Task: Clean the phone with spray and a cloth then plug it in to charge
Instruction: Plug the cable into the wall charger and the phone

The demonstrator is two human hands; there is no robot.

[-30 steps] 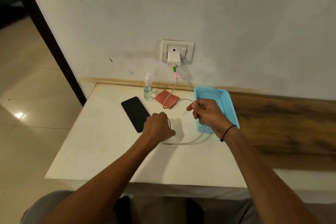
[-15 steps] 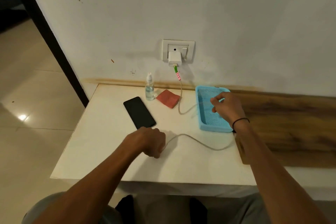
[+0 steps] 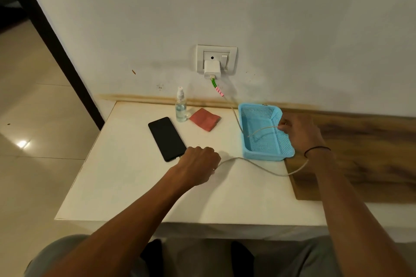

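Note:
A black phone (image 3: 167, 138) lies screen up on the white table (image 3: 126, 186). My left hand (image 3: 198, 165) is closed around the free end of the charging cable (image 3: 254, 165), right at the phone's near corner. My right hand (image 3: 299, 132) pinches a middle stretch of the same cable above the blue basket (image 3: 279, 153). The cable runs up to a white charger (image 3: 212, 69) plugged into the wall socket (image 3: 231, 51). A small clear spray bottle (image 3: 180, 107) stands behind the phone, with a folded red cloth (image 3: 205, 119) beside it.
The table's left and front edges drop to a tiled floor (image 3: 33, 119). A wooden panel (image 3: 364, 155) lies to the right of the basket. A dark door frame (image 3: 56, 47) runs along the left. My knees show below the table edge.
My right hand carried the cable's middle from the table centre to above the basket. My left hand, still holding the cable end, slid to the phone's near corner.

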